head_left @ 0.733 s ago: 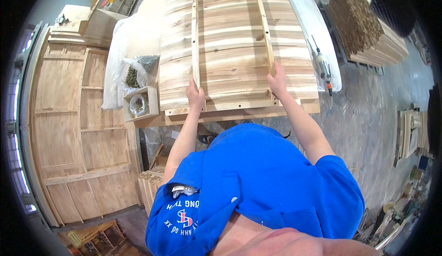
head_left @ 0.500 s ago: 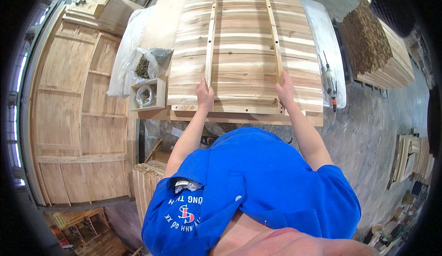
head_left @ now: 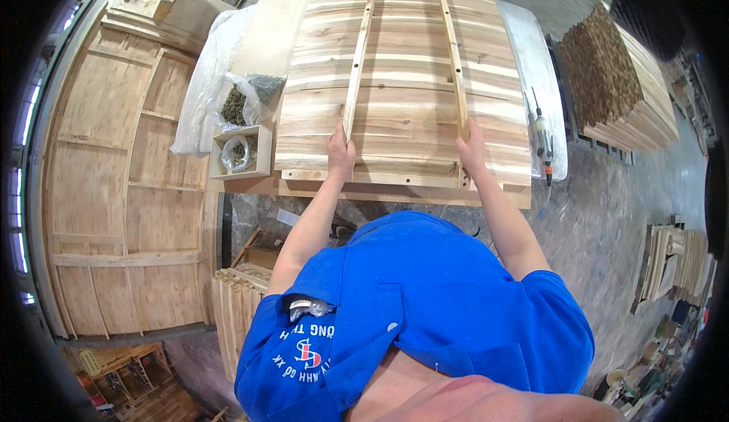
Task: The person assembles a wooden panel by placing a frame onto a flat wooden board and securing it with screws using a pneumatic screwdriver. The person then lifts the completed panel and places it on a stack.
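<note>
A striped wooden panel [head_left: 402, 130] lies flat on the workbench before me. Two long wooden strips with dark holes run away from me across it, a left strip [head_left: 360, 50] and a right strip [head_left: 454, 46]. My left hand [head_left: 341, 154] is closed around the near end of the left strip, which slants with its far end to the right. At the near end of the right strip, my right hand [head_left: 471, 149] grips it in the same way. Along the panel's near edge lies a crosswise strip [head_left: 380, 179], also with holes, just beyond my wrists.
Left of the panel sit a small wooden box [head_left: 262, 162] and an open plastic bag of small metal pieces [head_left: 235, 107]. A power screwdriver [head_left: 544, 141] lies to the right. Stacked boards [head_left: 607, 73] stand at far right, and a large framed wooden piece [head_left: 91, 209] at left.
The far end of the left strip has swung to the right, nearer the right strip. My left hand moved slightly with it; the right strip shifted only a little.
</note>
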Demonstrator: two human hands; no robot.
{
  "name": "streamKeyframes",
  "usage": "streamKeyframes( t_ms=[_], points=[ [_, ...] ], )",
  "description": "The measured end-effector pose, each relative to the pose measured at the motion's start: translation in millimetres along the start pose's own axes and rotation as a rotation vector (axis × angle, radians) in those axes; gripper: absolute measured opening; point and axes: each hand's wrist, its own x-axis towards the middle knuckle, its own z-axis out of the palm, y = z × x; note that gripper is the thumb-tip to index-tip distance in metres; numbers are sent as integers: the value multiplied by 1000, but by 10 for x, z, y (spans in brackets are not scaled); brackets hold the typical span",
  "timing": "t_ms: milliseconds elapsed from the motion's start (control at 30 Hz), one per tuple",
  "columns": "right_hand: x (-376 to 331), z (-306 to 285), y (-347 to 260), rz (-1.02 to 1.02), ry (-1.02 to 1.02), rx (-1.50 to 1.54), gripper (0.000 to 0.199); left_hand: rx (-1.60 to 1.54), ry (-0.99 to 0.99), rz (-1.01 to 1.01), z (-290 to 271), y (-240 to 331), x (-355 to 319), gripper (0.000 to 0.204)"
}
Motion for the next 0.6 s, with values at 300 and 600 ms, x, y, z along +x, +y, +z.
streamKeyframes(
  t_ms=[300,600],
  points=[
    [-3,18,2,28,37,-17,58,36,-38,-14,37,13,-3,56],
    [-21,64,-22,-41,95,-94,58,17,-17,-18,46,7,-39,57]
  ],
)
